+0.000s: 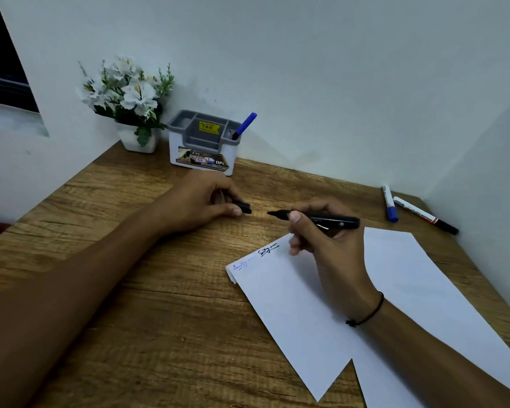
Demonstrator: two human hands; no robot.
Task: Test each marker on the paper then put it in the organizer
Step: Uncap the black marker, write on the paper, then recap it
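Observation:
My right hand [321, 240] grips an uncapped black marker [330, 220] held level above the table, its tip pointing left. My left hand [200, 201] pinches the black cap [244, 207], a short gap away from the tip. White paper [395, 304] lies under my right hand, with a blue scribble [242, 265] and a black scribble [268, 248] near its top corner. The grey and white organizer [202, 142] stands by the wall with one blue marker [243, 126] leaning in its right slot.
Two capped markers lie at the far right by the wall: one with a blue cap [390, 203], one with a black cap [426, 214]. A white pot of white flowers [127, 101] stands left of the organizer. Walls enclose the wooden table [130, 275] on three sides.

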